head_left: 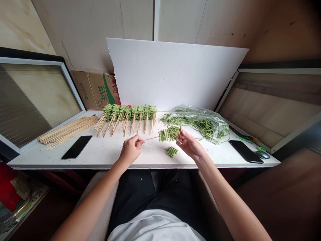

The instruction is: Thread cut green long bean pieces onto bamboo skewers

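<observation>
My left hand (131, 149) is closed on a thin wooden skewer (151, 138) that points right. Several cut green bean pieces (163, 135) sit side by side on the skewer. At its right end, my right hand (189, 144) pinches one short bean piece (181, 130) held upright. Behind the skewer lies a pile of cut beans (173, 131), partly covered by it. A smaller cluster of cut pieces (172, 151) rests on the white table (150, 157) just in front.
Finished bean skewers (130, 113) stand stacked at the back left, sticks forward. Bare skewers (67, 130) and a phone (77, 147) lie left. Long beans in a plastic bag (203, 122) are back right, with another phone (245, 151) and a dark oval object (263, 154) beyond.
</observation>
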